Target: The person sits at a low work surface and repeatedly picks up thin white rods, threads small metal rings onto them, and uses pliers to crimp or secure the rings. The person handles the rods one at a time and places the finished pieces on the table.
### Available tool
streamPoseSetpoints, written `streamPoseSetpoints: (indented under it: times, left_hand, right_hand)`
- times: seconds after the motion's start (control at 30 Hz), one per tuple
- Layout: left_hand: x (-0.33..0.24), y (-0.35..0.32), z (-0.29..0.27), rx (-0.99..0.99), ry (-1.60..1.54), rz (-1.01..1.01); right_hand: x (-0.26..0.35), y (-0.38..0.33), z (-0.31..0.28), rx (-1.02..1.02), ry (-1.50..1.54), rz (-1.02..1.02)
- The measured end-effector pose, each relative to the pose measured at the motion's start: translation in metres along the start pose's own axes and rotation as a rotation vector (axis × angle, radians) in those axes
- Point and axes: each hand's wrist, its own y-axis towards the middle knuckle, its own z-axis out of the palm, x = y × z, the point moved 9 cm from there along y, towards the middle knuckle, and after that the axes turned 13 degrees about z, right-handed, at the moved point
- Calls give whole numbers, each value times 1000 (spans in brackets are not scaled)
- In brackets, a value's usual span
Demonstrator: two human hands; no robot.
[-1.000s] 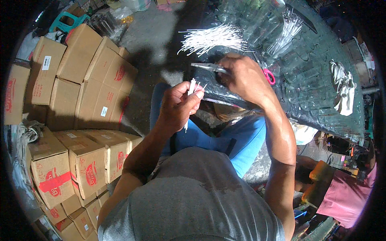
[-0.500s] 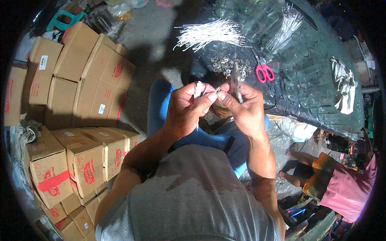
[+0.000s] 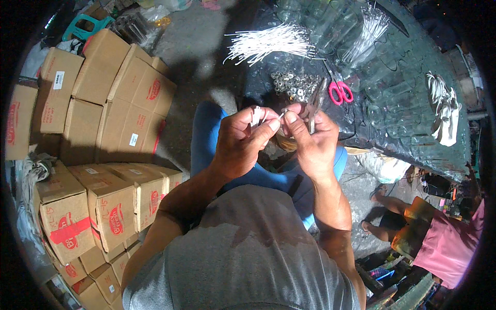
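Note:
My left hand (image 3: pixel 238 139) is closed round a small bunch of white cords (image 3: pixel 255 117), and its thumb and forefinger pinch the end of one cord. My right hand (image 3: pixel 313 140) meets it fingertip to fingertip. Its thumb and forefinger are pressed together on a small pale piece at the cord's end, too small to make out. A pair of metal pliers (image 3: pixel 316 101) is tucked in the right hand, jaws pointing away from me. Just beyond the hands, small metal rings (image 3: pixel 294 86) lie heaped on the dark table (image 3: pixel 258 82).
A pile of white cords (image 3: pixel 271 44) lies behind the rings, another bundle (image 3: pixel 368 33) farther right. Pink-handled scissors (image 3: pixel 340 92) and a white cloth bundle (image 3: pixel 444 108) rest on the table. Cardboard boxes (image 3: pixel 124 103) are stacked at left. A person in pink (image 3: pixel 449 237) is at right.
The pliers in my right hand have tilted to the right, and the right thumb has turned more upright. The left hand keeps its hold on the cords.

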Motion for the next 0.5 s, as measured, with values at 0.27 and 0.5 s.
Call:
streamPoseSetpoints:
  times: [0.27,0.5]
  left_hand:
    - [2,0,-4,-34,68,-27]
    - [2,3,-4,14,187,-33]
  right_hand:
    - [1,-3,-5,-107,-182,-63]
    - [18,-6,0,-149,-438,-252]
